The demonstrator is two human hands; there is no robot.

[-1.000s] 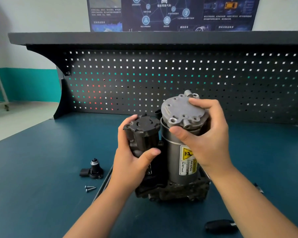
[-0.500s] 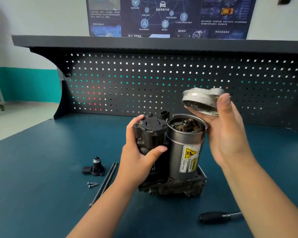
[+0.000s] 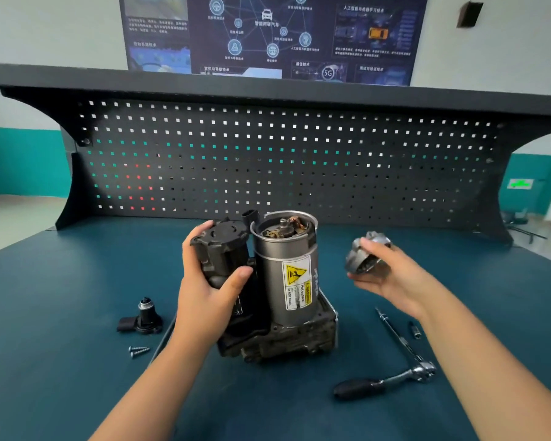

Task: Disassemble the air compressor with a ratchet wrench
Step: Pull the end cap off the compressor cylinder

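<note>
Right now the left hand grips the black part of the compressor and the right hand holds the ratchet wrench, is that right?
Not quite. In the head view the right hand holds the metal end cap; the ratchet wrench lies on the table. The left hand does grip the compressor's black part.

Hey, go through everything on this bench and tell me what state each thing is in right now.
Compressor: upright on the bench, top open, cap off.
Cap: off, held in the right hand, clear of the compressor.
Left hand: grips the black canister.
Ratchet: lying on the bench, untouched.
Screws: two, out, lying loose at left.
Black fitting: detached, standing on the bench at left.
</note>
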